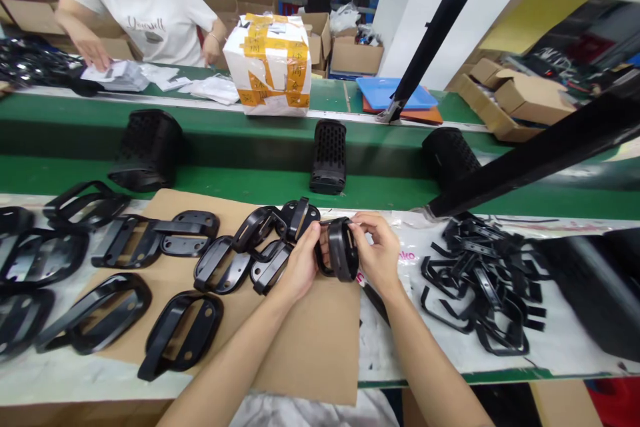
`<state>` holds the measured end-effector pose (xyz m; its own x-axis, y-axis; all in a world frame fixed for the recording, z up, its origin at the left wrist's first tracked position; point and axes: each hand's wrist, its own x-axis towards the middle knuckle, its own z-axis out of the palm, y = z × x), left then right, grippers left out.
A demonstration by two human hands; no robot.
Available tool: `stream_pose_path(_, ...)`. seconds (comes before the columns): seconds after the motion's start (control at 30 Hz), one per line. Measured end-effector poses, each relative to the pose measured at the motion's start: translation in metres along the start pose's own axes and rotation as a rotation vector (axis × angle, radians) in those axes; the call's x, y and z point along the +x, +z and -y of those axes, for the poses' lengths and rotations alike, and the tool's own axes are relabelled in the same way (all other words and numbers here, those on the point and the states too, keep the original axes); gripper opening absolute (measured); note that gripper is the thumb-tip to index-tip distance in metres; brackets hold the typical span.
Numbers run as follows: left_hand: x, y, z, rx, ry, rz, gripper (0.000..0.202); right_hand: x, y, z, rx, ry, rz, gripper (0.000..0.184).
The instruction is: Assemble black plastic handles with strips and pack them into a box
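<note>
Between my two hands, above the cardboard sheet (310, 347), is a black oval plastic frame with a strap-like handle (341, 250). My left hand (303, 263) grips its left side, thumb on top. On the other side, my right hand (377, 247) pinches the frame's right edge with thumb and fingers. Similar black handled frames (185, 330) lie to the left, on the cardboard and on the white covering. To the right sits a pile of thin black bent brackets (487, 287). A dark, slim tool (374, 300) lies partly under my right wrist.
Beyond the work surface runs a green conveyor channel (240, 177) carrying black perforated housings (329, 157). A taped white box (270, 67) and blue trays (397, 92) stand on the far ledge. A black diagonal post (530, 153) crosses on the right. A person in a white shirt (165, 13) handles papers opposite.
</note>
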<state>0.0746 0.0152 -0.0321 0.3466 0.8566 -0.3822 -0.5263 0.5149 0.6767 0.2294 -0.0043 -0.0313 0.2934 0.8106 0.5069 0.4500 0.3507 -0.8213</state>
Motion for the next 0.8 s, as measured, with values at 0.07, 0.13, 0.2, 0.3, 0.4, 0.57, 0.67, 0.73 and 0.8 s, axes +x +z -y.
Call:
stream_pose_path(0.07,0.000,0.000,0.000,0.019,0.003,-0.021,0.061,0.001,0.000,-0.001,0.017,0.014,0.024,0.012)
stream_pose_path(0.13,0.000,0.000,0.000,0.033,-0.007,-0.021,0.064,0.003,0.000,-0.003,0.073,0.071,0.045,0.013)
stream_pose_path(0.2,0.000,0.000,-0.002,0.044,-0.014,-0.010,0.065,0.004,-0.001,-0.004,0.151,0.147,0.064,0.016)
stream_pose_path(0.3,-0.001,0.001,-0.003,0.059,-0.020,-0.002,0.065,0.006,-0.003,-0.004,0.218,0.211,0.089,0.022)
stream_pose_path(0.4,-0.001,0.000,-0.003,0.080,-0.016,-0.006,0.064,0.008,-0.005,-0.006,0.235,0.220,0.115,0.026)
stream_pose_path(0.57,0.000,-0.002,-0.001,0.054,-0.020,-0.047,0.064,0.009,-0.008,-0.009,0.251,0.224,0.119,0.022)
stream_pose_path(0.67,0.001,-0.003,0.000,0.012,-0.038,-0.033,0.059,0.011,-0.009,-0.006,0.212,0.178,0.123,0.013)
stream_pose_path(0.73,0.001,-0.002,0.001,-0.006,-0.027,-0.026,0.055,0.011,-0.008,-0.002,0.157,0.114,0.118,0.007)
stream_pose_path(0.8,0.001,-0.001,0.001,-0.025,-0.026,-0.017,0.054,0.011,-0.007,0.001,0.111,0.056,0.094,0.005)
